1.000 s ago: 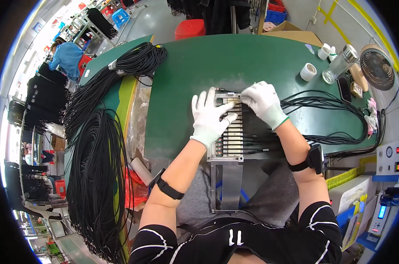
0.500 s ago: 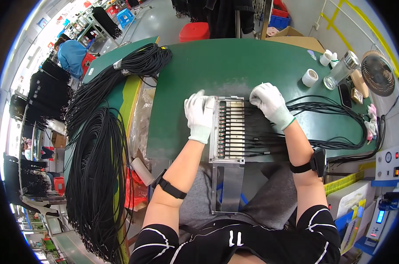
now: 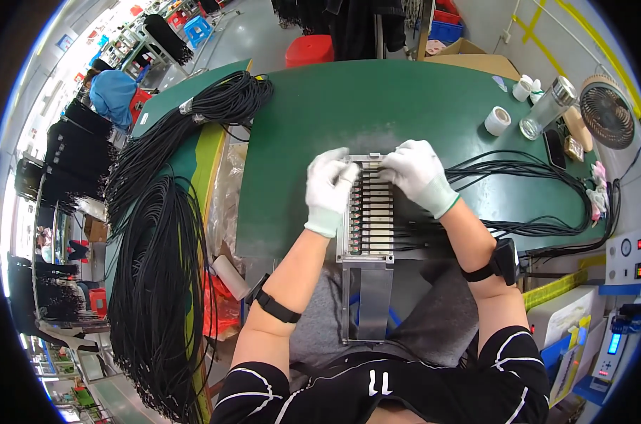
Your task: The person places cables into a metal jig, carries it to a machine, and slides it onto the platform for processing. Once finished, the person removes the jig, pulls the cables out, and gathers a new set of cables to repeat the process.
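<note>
A flat metal fixture [image 3: 342,237] holds a row of pale slots, with black cable [image 3: 423,232] ends lying in it and the cables running off to the right. My left hand [image 3: 326,185], in a white glove, is closed at the fixture's upper left, its fingertips over the top slots; motion blurs them, and what they pinch cannot be made out. Across from it, my gloved right hand [image 3: 418,173] is bent over the upper right edge. Its fingers pinch a black cable at the topmost slots, and the palm hides part of the cables behind.
Thick bundles of black cable [image 3: 161,261] hang over the left side table. On the green table [image 3: 313,99] at the right stand a white roll [image 3: 498,121], a glass bottle [image 3: 547,109] and a fan [image 3: 607,112]. A red stool [image 3: 309,51] is beyond the far edge.
Both hands have come closer together over the fixture's top end. My right hand moved left and slightly down onto the slots; my left hand's fingers moved right over the fixture's edge.
</note>
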`<state>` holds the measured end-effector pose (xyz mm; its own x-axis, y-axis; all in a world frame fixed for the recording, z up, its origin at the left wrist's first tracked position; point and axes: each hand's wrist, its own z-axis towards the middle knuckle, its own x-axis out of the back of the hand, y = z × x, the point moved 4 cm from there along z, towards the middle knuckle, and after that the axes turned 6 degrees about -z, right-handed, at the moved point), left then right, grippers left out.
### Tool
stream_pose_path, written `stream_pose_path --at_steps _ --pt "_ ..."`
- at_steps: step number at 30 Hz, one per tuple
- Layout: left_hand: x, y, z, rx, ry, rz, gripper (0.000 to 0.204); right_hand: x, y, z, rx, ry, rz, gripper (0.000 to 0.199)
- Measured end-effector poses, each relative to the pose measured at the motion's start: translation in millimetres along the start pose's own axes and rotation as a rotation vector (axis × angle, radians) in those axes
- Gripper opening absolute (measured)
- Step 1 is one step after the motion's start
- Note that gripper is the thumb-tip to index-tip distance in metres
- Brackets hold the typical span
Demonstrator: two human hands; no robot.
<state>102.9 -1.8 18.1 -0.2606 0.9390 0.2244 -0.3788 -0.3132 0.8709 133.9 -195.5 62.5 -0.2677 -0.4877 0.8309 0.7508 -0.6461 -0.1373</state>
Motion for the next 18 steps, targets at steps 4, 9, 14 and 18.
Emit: stream_pose_path --at_steps 4,9,14,18 --pt "14 -5 4 -0.008 0.076 0.333 0.011 7 14 -3 -0.049 0.054 -0.029 0.017" --pt "13 -10 6 -0.126 0.057 0.398 0.016 -9 19 -5 -0.332 -0.055 0.451 0.014" --pt "12 -14 6 -0.044 0.067 0.452 0.021 -7 22 -4 -0.272 -0.122 0.069 0.015" --pt "12 -19 8 0.017 0.007 0.474 0.026 -11 33 -6 -0.309 -0.174 0.088 0.016"
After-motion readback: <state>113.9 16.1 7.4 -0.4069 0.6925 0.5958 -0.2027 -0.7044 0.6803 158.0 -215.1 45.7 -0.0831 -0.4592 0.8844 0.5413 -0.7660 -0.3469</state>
